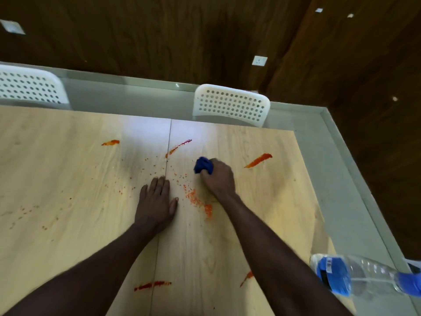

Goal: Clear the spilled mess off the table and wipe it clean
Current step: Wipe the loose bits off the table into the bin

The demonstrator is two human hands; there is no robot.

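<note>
wall: dark wood panelling (159, 30) across the far side and down the right, with a white socket plate (259, 60) on it.
table: pale wood top (68, 179) with a seam running near to far down its middle; it fills the near and left of the view.
floor: a grey strip (341, 179) beyond the far and right edges of the table.
chairs: two white perforated backs at the far edge, the left chair (29, 85) at the far left, the right chair (230, 104) right of the seam.
bottle: a clear plastic bottle (364, 278) with a blue label lies on its side at the near right corner of the table.
left hand: left hand (157, 201) flat on the table just left of the seam, fingers straight and relaxed, holding nothing.
right hand: right hand (218, 176) right of the seam, fingers clenched round the cloth, pressing it to the table.
cloth: a bunched dark blue cloth (202, 164) pokes out on the far left side of the right hand.
sauce streaks: five red-orange smears: far left (111, 142), far centre on the seam (178, 147), far right (258, 160), near centre (152, 285), and one beside the right forearm (247, 277).
grains: an orange heap (200, 204) between the two hands, touching the right wrist; loose specks (34, 210) scattered to the left.
</note>
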